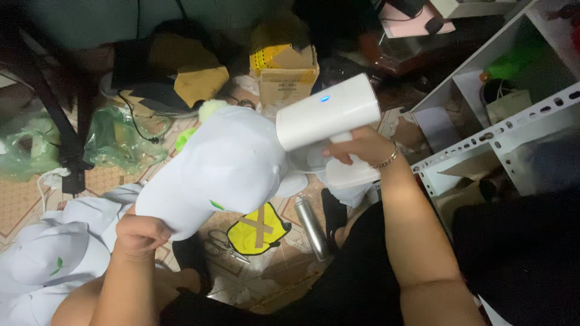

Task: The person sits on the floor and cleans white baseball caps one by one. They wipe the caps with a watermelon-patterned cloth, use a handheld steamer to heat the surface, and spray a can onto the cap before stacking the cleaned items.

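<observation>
Open brown cardboard box [284,75] on floor, yellow crate [266,58] inside

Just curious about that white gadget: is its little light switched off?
No, a small blue light glows on top of the white handheld steamer held in the right hand.

Matt white cloth is seen on the cap [223,169]; beside it, the steamer [329,111] is smooth white plastic.
</observation>
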